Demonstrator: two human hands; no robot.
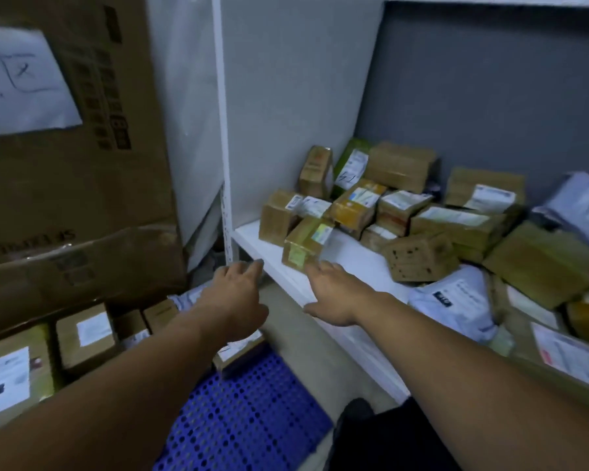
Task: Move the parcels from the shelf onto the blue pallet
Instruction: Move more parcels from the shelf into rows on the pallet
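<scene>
Only legible text: a handwritten "区" on the white paper sheet [21, 79], stuck at the left edge of the large cardboard box [82, 185]. The character left of it is cut off by the frame. Same box: a column of dark print blocks [111, 96] and an upside-down line of print [28, 244] near its lower edge, both too blurred to read. The shipping labels [490, 198] on the shelf parcels [402, 164] and pallet parcels [82, 348] are blurred and unreadable. The label on the green parcel [353, 143] has handwritten marks I can't make out.
</scene>
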